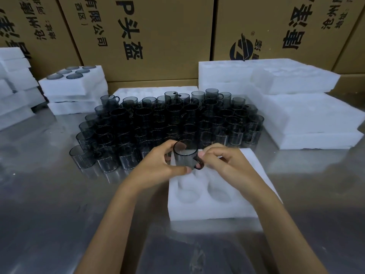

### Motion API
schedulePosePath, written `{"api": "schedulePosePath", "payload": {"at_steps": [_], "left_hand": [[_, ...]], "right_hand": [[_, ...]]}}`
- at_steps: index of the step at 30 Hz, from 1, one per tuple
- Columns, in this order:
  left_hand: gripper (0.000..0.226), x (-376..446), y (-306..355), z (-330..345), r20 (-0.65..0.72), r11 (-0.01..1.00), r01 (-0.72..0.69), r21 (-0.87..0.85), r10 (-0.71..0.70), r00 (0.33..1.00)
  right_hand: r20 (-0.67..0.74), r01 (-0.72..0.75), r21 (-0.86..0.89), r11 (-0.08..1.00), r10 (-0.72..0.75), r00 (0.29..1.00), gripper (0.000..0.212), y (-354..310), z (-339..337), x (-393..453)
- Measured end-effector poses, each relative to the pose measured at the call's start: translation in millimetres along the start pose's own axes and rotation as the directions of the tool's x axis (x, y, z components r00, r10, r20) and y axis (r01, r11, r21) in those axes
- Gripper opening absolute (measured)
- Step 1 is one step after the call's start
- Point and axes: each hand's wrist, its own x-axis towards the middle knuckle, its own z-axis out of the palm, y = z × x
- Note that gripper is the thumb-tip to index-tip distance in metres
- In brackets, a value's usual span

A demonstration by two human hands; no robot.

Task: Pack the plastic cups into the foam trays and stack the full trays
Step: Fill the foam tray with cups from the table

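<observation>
1. Reflective steel bench (49, 194); brown printed cardboard boxes (158, 36) far.
2. White foam tray (213, 210), near centre.
3. Smoky transparent plastic cup (184, 157), above tray: left hand (158, 167) grips body, right hand (221, 163) pinches handle.

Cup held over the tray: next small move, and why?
Probably lower the cup into a far pocket of the tray. Both hands have it: the left hand grips the body, the right hand pinches at the handle. It hangs above the tray's far end, and the visible near pockets are empty.
</observation>
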Motion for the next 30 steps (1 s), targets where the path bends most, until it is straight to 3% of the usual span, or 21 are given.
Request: {"api": "schedulePosePath", "payload": {"at_steps": [4, 9, 13, 19, 23, 27, 30], "left_hand": [[0.062, 0.1, -1.4, -0.9, 0.026, 1.0, 0.017, 0.011, -0.018, 1.0], [0.068, 1.0, 1.3, -1.3, 0.049, 0.998, 0.057, -0.017, -0.056, 0.997], [0.044, 1.0, 2.4, -1.3, -0.008, 0.995, 0.051, -0.08, -0.052, 0.999], [0.027, -3.9, 0.1, -2.0, -0.066, 0.977, -0.003, -0.213, -0.011, 0.998], [0.025, -4.6, 0.4, -2.4, -0.117, 0.987, -0.03, -0.158, 0.011, 0.993], [0.021, -4.1, 1.9, -5.5, -0.127, 0.999, -0.037, 0.013, 0.039, 0.991], [0.03, -5.0, 3.7, -9.2, -0.135, 0.993, -0.031, 0.113, 0.046, 0.99]], "right_hand": [[-0.033, 0.02, -0.156, 0.988, -0.025, 0.999, 0.011, 6.4, 2.8, 1.7], [-0.01, 0.053, -0.17, 0.984, -0.055, 0.998, 0.031, 13.1, 3.4, 3.2], [-0.006, 0.095, -0.242, 0.966, -0.099, 0.995, 0.035, 15.4, 4.7, 4.3], [-0.017, 0.143, -0.34, 0.93, -0.159, 0.987, 0.039, 15.5, 5.7, 2.7], [-0.03, 0.134, -0.386, 0.913, -0.157, 0.987, 0.034, 17.1, 6.6, 3.0], [-0.015, 0.125, -0.481, 0.868, -0.15, 0.989, 0.036, 19.6, 8.3, 4.1], [-0.034, 0.118, -0.511, 0.852, -0.157, 0.987, 0.035, 18.8, 8.3, 3.8]]}}
